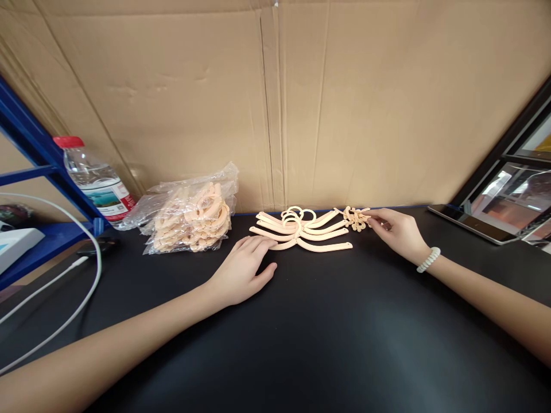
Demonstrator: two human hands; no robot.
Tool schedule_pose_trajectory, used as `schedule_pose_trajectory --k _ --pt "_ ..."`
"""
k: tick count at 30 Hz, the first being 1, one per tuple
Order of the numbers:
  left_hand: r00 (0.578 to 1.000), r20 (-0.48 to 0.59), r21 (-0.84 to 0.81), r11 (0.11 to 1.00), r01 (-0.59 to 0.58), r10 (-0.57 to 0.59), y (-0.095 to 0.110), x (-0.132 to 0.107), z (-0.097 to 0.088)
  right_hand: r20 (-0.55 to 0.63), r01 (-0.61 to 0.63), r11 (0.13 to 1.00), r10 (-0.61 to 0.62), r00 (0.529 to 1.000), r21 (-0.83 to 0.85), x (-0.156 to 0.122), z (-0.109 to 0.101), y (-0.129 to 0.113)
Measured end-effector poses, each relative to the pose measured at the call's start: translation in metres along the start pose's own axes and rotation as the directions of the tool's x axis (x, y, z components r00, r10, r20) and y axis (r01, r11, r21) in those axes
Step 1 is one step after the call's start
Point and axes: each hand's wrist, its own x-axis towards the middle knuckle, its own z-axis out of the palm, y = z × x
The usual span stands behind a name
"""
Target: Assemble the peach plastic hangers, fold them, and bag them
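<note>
Several peach plastic hangers [322,234], with curved arms and ring-like tops, lie in an overlapping row on the black table. My left hand [246,269] is open and rests palm down, its fingertips at the left end of the nearest hanger and its thumb apart. Just right of the hangers is a small heap of little peach plastic pieces [355,218]. My right hand [396,229], wearing a pale beaded bracelet, has its fingers pinched at the right edge of this heap. They appear closed on one small piece, mostly hidden by the fingertips.
A clear bag [191,215] of similar peach parts stands to the left. Behind it is a red-capped water bottle [97,178]. A white cable [98,269] loops at far left. A phone-like flat device [471,223] lies at the right. Cardboard [193,103] walls the back.
</note>
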Motion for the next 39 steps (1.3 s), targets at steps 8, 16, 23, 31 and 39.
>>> schedule_pose_trajectory --k 8,16,23,31,39 --pt "1.0 -0.016 -0.007 1.0 0.001 -0.001 -0.001 0.0 0.002 -0.244 0.074 0.997 -0.068 0.967 0.015 0.0 -0.005 -0.01" --pt "1.0 -0.012 0.006 1.0 -0.01 0.01 -0.003 -0.001 0.003 -0.128 0.165 0.984 -0.157 0.979 0.061 -0.001 -0.006 -0.018" --pt "0.999 -0.031 0.008 1.0 -0.028 0.028 -0.003 0.0 0.004 0.124 0.016 1.0 -0.019 0.992 0.019 -0.002 -0.005 -0.015" --pt "0.998 -0.041 -0.03 0.999 -0.042 0.041 -0.006 0.0 0.005 0.228 -0.006 0.974 0.059 0.972 -0.228 0.0 0.004 -0.019" --pt "0.998 -0.036 -0.048 0.998 -0.048 0.046 -0.003 0.001 0.004 0.23 -0.017 0.962 0.082 0.97 -0.272 0.002 0.01 -0.018"
